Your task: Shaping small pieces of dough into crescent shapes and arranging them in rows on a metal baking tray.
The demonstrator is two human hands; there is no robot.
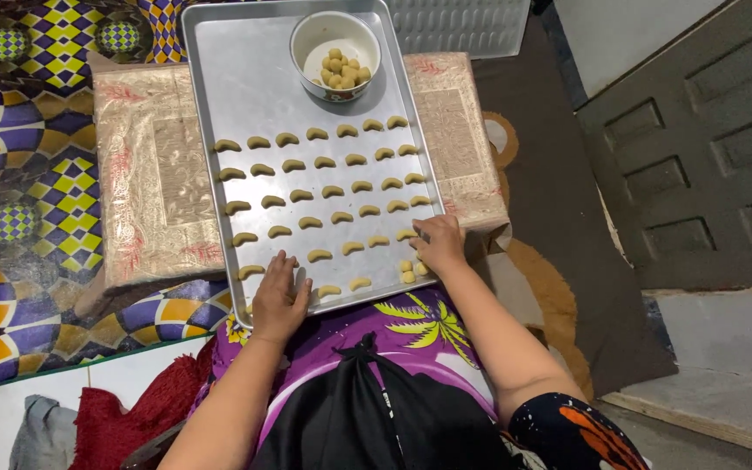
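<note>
From the head camera we look down on a metal baking tray (245,87) lying on a low box wrapped in gold patterned paper (145,174), its near edge reaching over our lap. Rows of crescent dough pieces (324,162) fill it, and a white bowl of small dough balls (336,54) stands at the far end.

Our left hand (278,300) lies flat on the near rim, grip spread and holding nothing. Our right hand (439,242) sits at the near right corner, fingertips drawn together on a crescent at the end of a row; whether they truly pinch it, we cannot tell. A few unshaped dough lumps (409,271) lie just beside that hand.

We judge the risks to be these: the left palm is close to the crescents in the nearest row and could flatten them; pressing on the overhanging edge could tip the tray and slide the bowl; the right wrist could smear the neighbouring lumps.
</note>
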